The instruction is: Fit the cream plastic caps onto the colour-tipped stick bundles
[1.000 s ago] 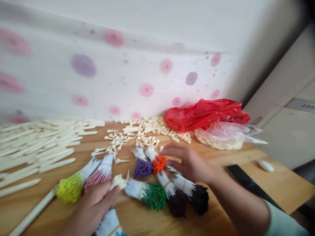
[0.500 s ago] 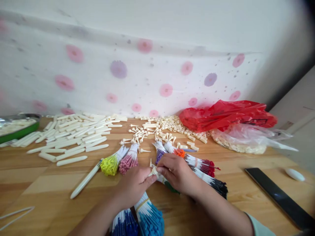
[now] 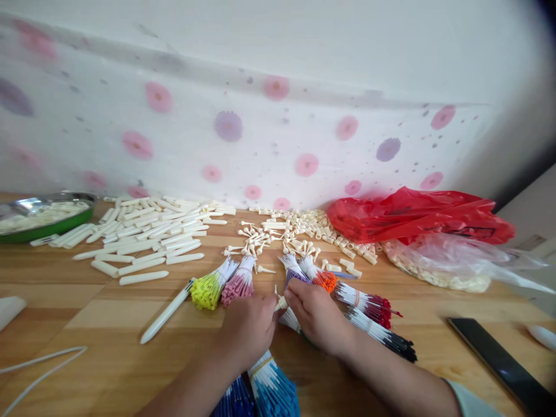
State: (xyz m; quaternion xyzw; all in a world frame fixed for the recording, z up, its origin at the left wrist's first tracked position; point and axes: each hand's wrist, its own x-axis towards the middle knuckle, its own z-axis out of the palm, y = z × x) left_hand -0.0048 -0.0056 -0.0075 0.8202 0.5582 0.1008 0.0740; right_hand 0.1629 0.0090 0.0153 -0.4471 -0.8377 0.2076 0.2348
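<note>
My left hand (image 3: pixel 248 325) and my right hand (image 3: pixel 320 315) meet over the middle of the table, fingers closed in a pinch. Between them is a small cream plastic pen part (image 3: pixel 281 303), mostly covered by the fingers. Bundles of pen refills lie around the hands: yellow (image 3: pixel 209 288), pink (image 3: pixel 238 285), purple (image 3: pixel 293 269) and orange (image 3: pixel 320 273) behind, red (image 3: pixel 369 302) and black (image 3: pixel 386 336) to the right, light blue (image 3: pixel 273 385) and dark blue (image 3: pixel 234 399) below. A green bundle is largely hidden under my right hand.
White pen barrels (image 3: pixel 147 229) are heaped at the back left beside a green-rimmed bowl (image 3: pixel 52 229). An assembled pen (image 3: pixel 167 311) lies left of the bundles. Small cream pieces (image 3: pixel 256 237) are scattered behind them. A red plastic bag (image 3: pixel 417 217) and a phone (image 3: pixel 499 359) are at right.
The view has shifted, so everything sits further right, and more of the bowl shows. Both hands stay together on the small part; my left hand has turned, its thumb now less visible.
</note>
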